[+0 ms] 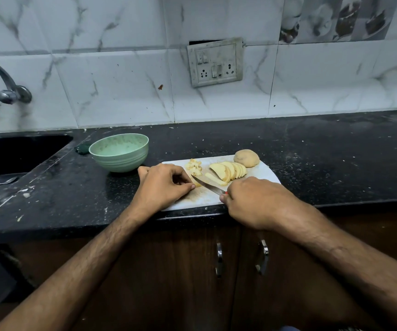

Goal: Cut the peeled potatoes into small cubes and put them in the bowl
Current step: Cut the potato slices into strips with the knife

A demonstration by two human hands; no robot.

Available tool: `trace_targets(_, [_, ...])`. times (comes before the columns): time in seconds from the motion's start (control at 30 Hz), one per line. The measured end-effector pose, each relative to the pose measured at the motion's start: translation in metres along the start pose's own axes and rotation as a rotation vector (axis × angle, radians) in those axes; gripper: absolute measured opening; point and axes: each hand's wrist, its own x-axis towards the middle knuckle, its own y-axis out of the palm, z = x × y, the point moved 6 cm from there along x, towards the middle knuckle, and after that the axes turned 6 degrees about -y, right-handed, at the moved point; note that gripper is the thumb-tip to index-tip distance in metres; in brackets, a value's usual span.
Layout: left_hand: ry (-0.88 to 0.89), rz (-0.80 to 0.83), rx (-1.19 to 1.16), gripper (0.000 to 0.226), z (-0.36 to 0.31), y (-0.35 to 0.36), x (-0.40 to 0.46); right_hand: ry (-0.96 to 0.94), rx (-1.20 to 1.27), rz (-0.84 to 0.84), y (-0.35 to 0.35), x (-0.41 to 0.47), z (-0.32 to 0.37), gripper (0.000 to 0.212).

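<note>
A white cutting board lies on the black counter. On it are a whole peeled potato, a fan of potato slices, a loose strip and a small heap of cubes. My left hand pinches a potato strip against the board, mostly hidden under my fingers. My right hand grips a knife by its red handle, and the blade's tip rests by the pinched strip. A pale green bowl stands left of the board; nothing shows inside it.
A dark sink with a metal tap lies at the left. A switch and socket plate hangs on the tiled wall. Cabinet doors with metal handles are below the counter edge.
</note>
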Motion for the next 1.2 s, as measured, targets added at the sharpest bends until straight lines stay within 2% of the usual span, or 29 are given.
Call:
trace_targets(0.23, [0.032,0.031,-0.026,0.011,-0.003,0.001,0.003,-0.011,0.043,0.024,0.012,0.009,0.007,0.013])
trace_targets(0.4, [0.040,0.026,0.008,0.014,-0.005,-0.001,0.004,-0.041,0.026,0.024,0.021,0.010,0.008,0.013])
trace_targets(0.6, [-0.003,0.054,-0.016,0.022,-0.003,0.002,0.002,-0.074,0.007,0.162,0.003,0.004,-0.017,0.030])
trace_targets(0.7, [-0.003,0.062,-0.024,0.022,-0.003,0.002,0.001,-0.088,0.102,0.267,-0.012,0.004,-0.033,0.040])
trace_targets(0.77, [0.009,0.060,-0.036,0.020,-0.003,0.002,0.001,-0.072,0.228,0.280,-0.021,0.007,-0.048,0.043])
trace_targets(0.9, [0.057,0.076,-0.107,0.009,-0.004,0.004,0.003,-0.056,0.469,0.150,-0.034,0.025,-0.082,0.043])
trace_targets(1.0, [0.112,0.106,-0.095,0.017,-0.016,0.009,0.004,-0.068,0.607,-0.045,-0.027,0.050,-0.100,0.042])
trace_targets(1.1, [0.169,0.112,0.012,0.016,-0.028,0.018,0.006,-0.143,0.822,-0.193,-0.012,0.070,-0.101,0.041])
trace_targets(1.2, [0.194,0.097,0.023,0.008,-0.031,0.023,0.010,-0.222,0.920,-0.316,-0.002,0.081,-0.097,0.041])
